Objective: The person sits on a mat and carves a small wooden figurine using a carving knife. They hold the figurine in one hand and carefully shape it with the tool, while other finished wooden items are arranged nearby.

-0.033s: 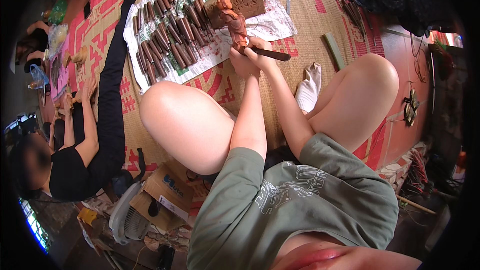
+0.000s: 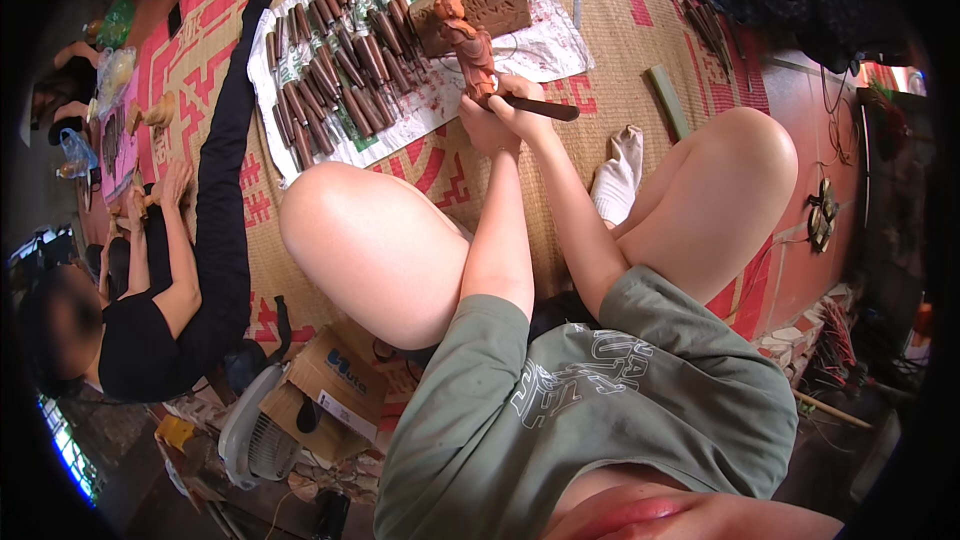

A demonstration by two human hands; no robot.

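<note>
A carved reddish wooden figurine (image 2: pixel 472 48) tilts up from my left hand (image 2: pixel 486 132), whose fingers are wrapped around its lower end. My right hand (image 2: pixel 521 108) is closed on a carving chisel with a dark handle (image 2: pixel 548 109) that points to the right. Both hands touch at the figurine's base, and the chisel's tip is hidden there. Just beyond the figurine stands a brown carved block (image 2: pixel 502 6) on a white printed sheet (image 2: pixel 548 45). Many wooden-handled chisels (image 2: pixel 345 60) lie in rows on that sheet, left of my hands.
A patterned straw mat (image 2: pixel 620 40) spreads beneath. More tools (image 2: pixel 703 30) lie at the far right, near a green-grey bar (image 2: pixel 667 103). At left, another person (image 2: pixel 140 340) sits with a black-clad leg stretched out, handling a pale wooden piece. A cardboard box (image 2: pixel 335 385) and fan (image 2: pixel 262 430) stand lower left.
</note>
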